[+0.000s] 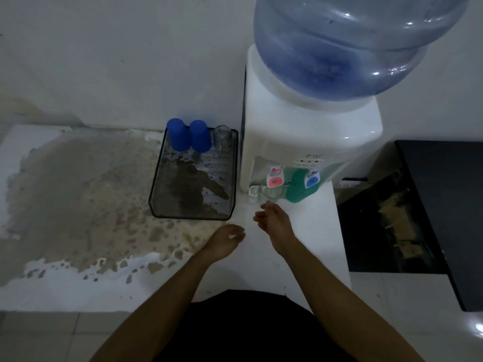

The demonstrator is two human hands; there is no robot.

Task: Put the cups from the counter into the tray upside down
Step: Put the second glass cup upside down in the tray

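A black wire-mesh tray [156, 202] sits on the white counter. Along its far edge stand two blue cups [178, 134] [200, 136] upside down and a clear glass [223, 139] beside them. On the counter under the dispenser's taps stand a clear glass mug [266, 192] and a green cup [298, 188]. My right hand [273, 218] hovers just in front of the glass mug, fingers apart, holding nothing. My left hand [226, 240] is lower and to the left, near the tray's front right corner, also empty with loosely curled fingers.
A white water dispenser [300, 131] with a large blue bottle [352, 43] stands right of the tray, with red and blue taps. The counter [78, 194] left of the tray has a wide brownish worn patch. A dark surface [439, 205] lies to the right, beyond the counter's edge.
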